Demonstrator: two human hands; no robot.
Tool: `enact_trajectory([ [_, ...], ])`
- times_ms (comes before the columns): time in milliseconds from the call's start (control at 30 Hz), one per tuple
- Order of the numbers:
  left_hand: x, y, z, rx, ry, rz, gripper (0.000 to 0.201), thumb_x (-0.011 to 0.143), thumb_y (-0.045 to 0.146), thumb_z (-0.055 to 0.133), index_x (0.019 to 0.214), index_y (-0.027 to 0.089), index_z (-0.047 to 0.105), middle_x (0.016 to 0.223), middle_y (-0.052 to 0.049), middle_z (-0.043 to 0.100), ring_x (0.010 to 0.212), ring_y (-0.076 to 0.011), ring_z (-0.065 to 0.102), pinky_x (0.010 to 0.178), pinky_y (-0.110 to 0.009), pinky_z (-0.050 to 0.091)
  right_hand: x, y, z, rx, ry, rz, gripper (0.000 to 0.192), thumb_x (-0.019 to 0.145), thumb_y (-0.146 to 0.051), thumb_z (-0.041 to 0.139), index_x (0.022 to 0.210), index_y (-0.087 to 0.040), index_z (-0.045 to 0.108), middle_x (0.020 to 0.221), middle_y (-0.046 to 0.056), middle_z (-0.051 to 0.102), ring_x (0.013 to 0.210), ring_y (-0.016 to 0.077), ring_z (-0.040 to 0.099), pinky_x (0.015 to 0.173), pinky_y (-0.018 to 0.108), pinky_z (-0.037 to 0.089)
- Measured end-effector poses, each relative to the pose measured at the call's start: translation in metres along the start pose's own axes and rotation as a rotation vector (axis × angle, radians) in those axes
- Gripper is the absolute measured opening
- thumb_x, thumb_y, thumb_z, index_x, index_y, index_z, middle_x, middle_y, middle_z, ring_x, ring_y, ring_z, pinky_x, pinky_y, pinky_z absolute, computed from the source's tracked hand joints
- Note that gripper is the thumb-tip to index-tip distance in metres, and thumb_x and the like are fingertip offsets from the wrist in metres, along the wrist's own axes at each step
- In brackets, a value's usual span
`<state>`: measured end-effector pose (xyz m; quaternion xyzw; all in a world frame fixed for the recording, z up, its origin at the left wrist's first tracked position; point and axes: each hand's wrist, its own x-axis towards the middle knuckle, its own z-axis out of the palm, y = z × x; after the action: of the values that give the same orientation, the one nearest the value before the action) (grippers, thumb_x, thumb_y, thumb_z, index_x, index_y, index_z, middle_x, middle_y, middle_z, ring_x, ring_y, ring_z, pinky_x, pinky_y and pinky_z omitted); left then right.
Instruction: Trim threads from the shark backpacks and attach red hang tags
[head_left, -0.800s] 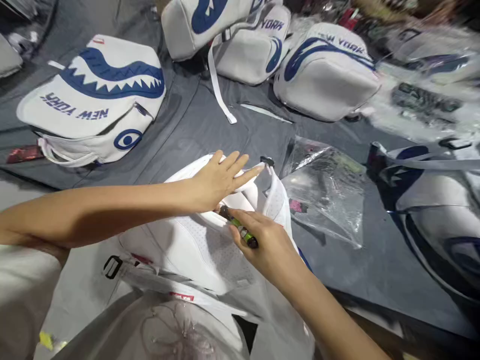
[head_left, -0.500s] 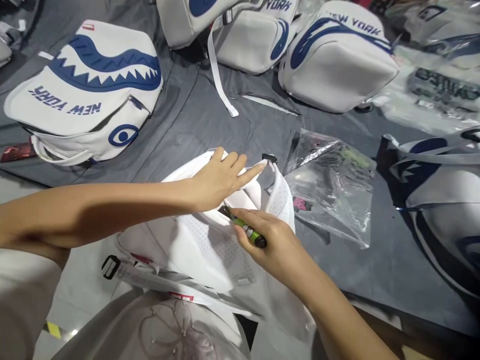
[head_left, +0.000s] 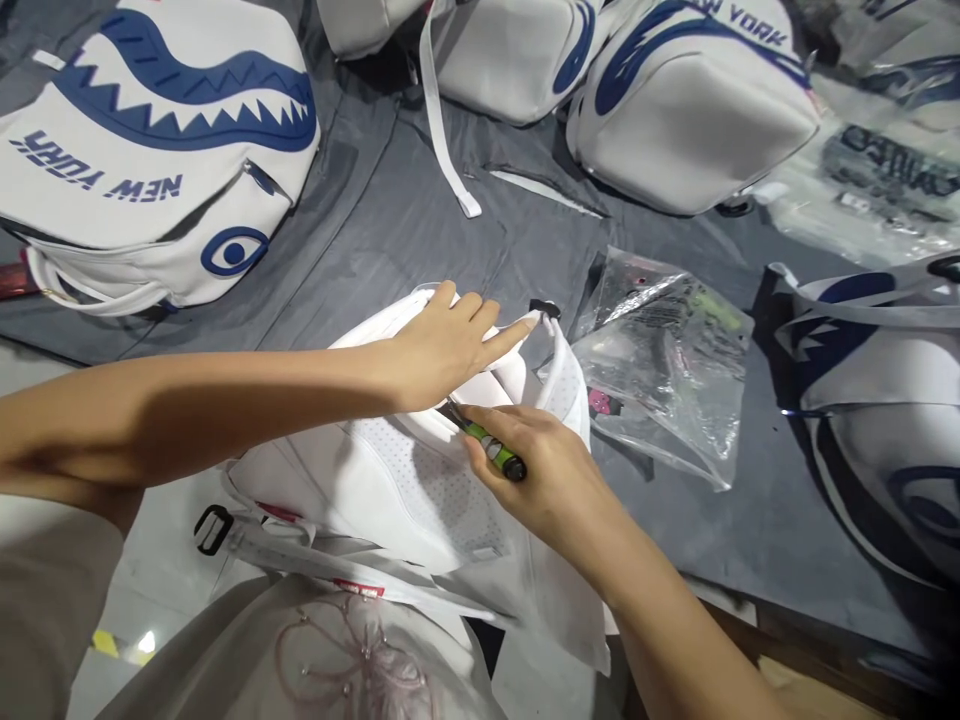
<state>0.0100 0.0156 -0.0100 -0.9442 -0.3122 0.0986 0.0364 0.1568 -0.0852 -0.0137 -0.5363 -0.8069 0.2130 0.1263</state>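
A white backpack (head_left: 337, 480) with a dotted padded panel lies tilted in front of me, against my lap and the table edge. My left hand (head_left: 442, 345) is bent over its upper side, gripping the fabric. The index finger stretches right, toward a strap with a black buckle (head_left: 544, 308). My right hand (head_left: 544, 465) is closed around a small green tool (head_left: 491, 450) with a black end. A dark, narrow tip of that tool touches the backpack close below my left hand; its exact kind I cannot make out.
A white backpack with blue teeth (head_left: 202, 120) lies at left on the grey cloth (head_left: 360, 240). More backpacks (head_left: 697, 120) stand at the back and right. A clear plastic bag (head_left: 667, 370) rests right of my hands. A loose strap with a buckle (head_left: 214, 530) hangs near my lap.
The view has shifted slightly, so the left backpack sits higher and farther left. Both hands keep their places on the backpack; the green tool has barely moved.
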Motion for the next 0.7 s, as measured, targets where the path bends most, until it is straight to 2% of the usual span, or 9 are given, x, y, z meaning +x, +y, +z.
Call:
enact_trajectory([
  [133, -0.0013, -0.0002, -0.0022, 0.021, 0.005, -0.001, 0.091, 0.082, 0.025, 0.061, 0.157, 0.018, 0.009, 0.146, -0.019, 0.042, 0.127, -0.0349, 0.043, 0.107, -0.051, 0.027, 0.0018, -0.0025, -0.0013, -0.029, 0.008, 0.002, 0.026, 0.09, -0.023, 0.055, 0.11, -0.017, 0.07, 0.091, 0.007, 0.074, 0.082, 0.0223, 0.068, 0.074, 0.033, 0.051],
  [400, -0.0025, -0.0015, 0.0013, 0.026, 0.028, 0.002, 0.091, 0.083, 0.025, 0.059, 0.157, 0.02, 0.007, 0.146, -0.017, 0.043, 0.127, -0.0334, 0.043, 0.108, -0.049, 0.025, 0.003, -0.0084, -0.0045, -0.106, -0.026, 0.052, 0.026, 0.089, -0.023, 0.057, 0.111, -0.02, 0.071, 0.096, 0.007, 0.074, 0.087, 0.024, 0.069, 0.074, 0.033, 0.051],
  [700, -0.0035, -0.001, -0.0005, -0.019, 0.023, -0.006, 0.091, 0.081, 0.023, 0.059, 0.156, 0.02, 0.009, 0.145, -0.017, 0.044, 0.127, -0.0333, 0.042, 0.109, -0.049, 0.024, 0.0027, -0.0072, -0.0041, -0.037, -0.023, 0.036, 0.028, 0.089, -0.02, 0.056, 0.113, -0.018, 0.07, 0.103, 0.008, 0.073, 0.093, 0.024, 0.068, 0.08, 0.034, 0.052],
])
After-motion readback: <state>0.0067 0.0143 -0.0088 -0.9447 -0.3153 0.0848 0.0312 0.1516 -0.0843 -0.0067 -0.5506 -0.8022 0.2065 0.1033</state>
